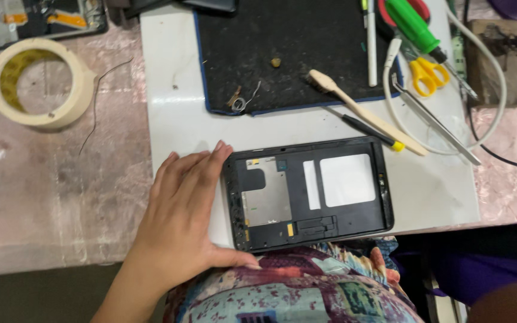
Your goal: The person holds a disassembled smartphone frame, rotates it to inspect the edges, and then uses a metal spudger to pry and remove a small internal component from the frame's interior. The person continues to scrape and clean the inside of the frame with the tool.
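An opened tablet frame (308, 194) is laid flat on a white board (169, 90) at the near edge of the bench (49, 197), its long side running left to right; the inner side is turned upward, with a silver metal plate (266, 192) seen in the left half and a white rectangle (347, 180) in the right half. The left hand (181, 215) is rested palm down on the board just beside the frame's left short edge; the fingers (213, 157) are held straight and close together, pressed flat rather than pinching anything, with the fingertips touching or nearly touching the frame's upper left corner; the thumb (234, 259) is stretched out along the lower left corner of the frame. Nothing is gripped by this hand — the frame is only bordered by it. The right hand is not seen.

Beyond the frame a dark work mat (282, 36) is spread on the board; a wooden-handled brush (366, 113) and a small black screwdriver with a yellow tip (369, 131) are laid across its lower right corner; tweezers (435, 122), yellow-handled scissors (428, 75) and a green-handled screwdriver (414, 27) are set further right. A roll of pale masking tape (40, 84) is placed well apart on the bench to the left.
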